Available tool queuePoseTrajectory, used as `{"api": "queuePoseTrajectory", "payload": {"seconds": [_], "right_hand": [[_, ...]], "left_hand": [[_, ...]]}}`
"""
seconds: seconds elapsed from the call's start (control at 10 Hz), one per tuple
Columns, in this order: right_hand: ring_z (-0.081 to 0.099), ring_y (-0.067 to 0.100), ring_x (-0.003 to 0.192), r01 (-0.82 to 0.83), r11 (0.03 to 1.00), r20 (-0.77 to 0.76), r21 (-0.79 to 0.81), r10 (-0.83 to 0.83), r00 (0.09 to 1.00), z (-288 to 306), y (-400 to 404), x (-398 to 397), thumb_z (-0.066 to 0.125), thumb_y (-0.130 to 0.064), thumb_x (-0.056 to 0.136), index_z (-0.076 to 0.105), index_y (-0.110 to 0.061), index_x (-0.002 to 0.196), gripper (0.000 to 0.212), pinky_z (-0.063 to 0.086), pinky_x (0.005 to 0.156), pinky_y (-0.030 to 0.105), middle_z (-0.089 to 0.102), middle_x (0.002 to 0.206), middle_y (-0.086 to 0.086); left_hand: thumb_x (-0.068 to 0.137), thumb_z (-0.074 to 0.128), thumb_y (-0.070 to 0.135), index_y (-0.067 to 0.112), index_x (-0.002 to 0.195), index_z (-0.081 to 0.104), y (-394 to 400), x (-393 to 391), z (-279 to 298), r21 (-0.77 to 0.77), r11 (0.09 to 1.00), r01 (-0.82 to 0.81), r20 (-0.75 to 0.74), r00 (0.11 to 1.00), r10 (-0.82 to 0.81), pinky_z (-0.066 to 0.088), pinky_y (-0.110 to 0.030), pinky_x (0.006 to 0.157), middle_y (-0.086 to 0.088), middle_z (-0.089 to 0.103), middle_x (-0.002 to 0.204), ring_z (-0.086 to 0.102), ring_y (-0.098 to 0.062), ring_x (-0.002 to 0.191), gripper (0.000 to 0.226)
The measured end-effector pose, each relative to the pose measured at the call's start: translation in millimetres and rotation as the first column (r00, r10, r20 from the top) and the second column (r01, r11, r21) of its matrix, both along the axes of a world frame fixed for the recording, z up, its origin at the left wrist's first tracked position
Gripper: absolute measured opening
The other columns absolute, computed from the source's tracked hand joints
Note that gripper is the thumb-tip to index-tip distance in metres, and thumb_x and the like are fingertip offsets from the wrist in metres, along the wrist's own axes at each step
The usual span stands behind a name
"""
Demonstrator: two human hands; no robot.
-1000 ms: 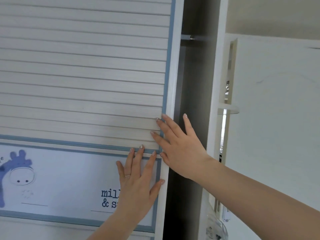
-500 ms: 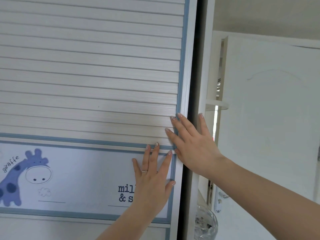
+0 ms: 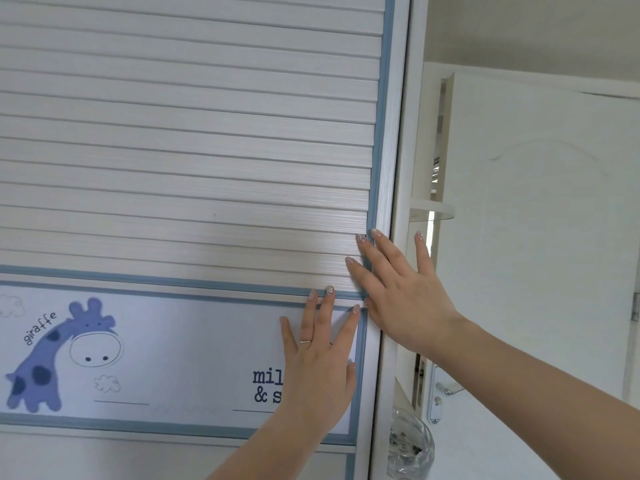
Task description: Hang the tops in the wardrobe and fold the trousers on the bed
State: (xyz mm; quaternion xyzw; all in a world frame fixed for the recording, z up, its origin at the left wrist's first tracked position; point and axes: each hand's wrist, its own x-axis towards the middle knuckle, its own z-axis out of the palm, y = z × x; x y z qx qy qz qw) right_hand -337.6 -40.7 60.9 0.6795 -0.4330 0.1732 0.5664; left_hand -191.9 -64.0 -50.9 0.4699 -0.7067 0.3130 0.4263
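Note:
The wardrobe's sliding door (image 3: pixel 194 161), white slats with blue trim and a giraffe panel, fills the left of the view. It sits shut against the white side frame (image 3: pixel 403 188), with no gap showing. My left hand (image 3: pixel 320 368) presses flat on the giraffe panel, fingers straight. My right hand (image 3: pixel 403 296) lies flat across the door's right edge and the frame, fingers spread. No tops, trousers or bed are in view.
A white room door (image 3: pixel 540 237) stands open on the right, its handle (image 3: pixel 446 389) low beside the wardrobe. A small rounded shelf (image 3: pixel 429 206) juts from the wardrobe side. A clear glass item (image 3: pixel 410 445) sits below it.
The sliding door has moved right under both hands. The dark gap with the hanging rail has closed against the frame.

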Motion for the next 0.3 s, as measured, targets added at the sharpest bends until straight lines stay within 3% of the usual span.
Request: {"api": "queuePoseTrajectory", "payload": {"seconds": [0.1, 0.2, 0.3], "right_hand": [[0.034, 0.035, 0.138, -0.013, 1.000, 0.018, 0.024, 0.013, 1.000, -1, 0, 2, 0.073, -0.034, 0.073, 0.055, -0.013, 0.133, 0.066, 0.024, 0.102, 0.070, 0.043, 0.145, 0.019], [0.036, 0.036, 0.137, -0.018, 0.998, 0.024, 0.054, 0.017, 1.000, 3, 2, 1, 0.073, -0.031, 0.072, 0.057, -0.013, 0.130, 0.063, 0.025, 0.101, 0.071, 0.045, 0.143, 0.018], [0.055, 0.032, 0.121, -0.164, 0.986, 0.034, 0.040, 0.162, 0.986, -1, 10, -5, 0.062, -0.027, 0.079, 0.070, -0.016, 0.107, 0.030, 0.034, 0.100, 0.065, 0.063, 0.121, 0.012]], "left_hand": [[0.058, 0.084, 0.035, 0.028, 0.140, 0.038, 1, 2, 0, -0.003, 1.000, 0.001, 0.015, 1.000, -0.001, 0.033, -0.067, 0.096, -0.013, 0.028, 0.153, 0.018, -0.034, 0.142, 0.094], [0.061, 0.081, 0.039, 0.029, 0.137, 0.039, 3, 8, 6, -0.010, 1.000, 0.028, 0.033, 0.999, -0.028, 0.037, -0.064, 0.094, -0.012, 0.033, 0.151, 0.023, -0.032, 0.140, 0.088], [0.075, 0.062, 0.045, 0.031, 0.129, 0.047, 19, 19, 5, -0.049, 0.986, 0.162, 0.007, 0.987, -0.162, 0.049, -0.053, 0.092, -0.001, 0.053, 0.137, 0.040, -0.019, 0.131, 0.058]]}}
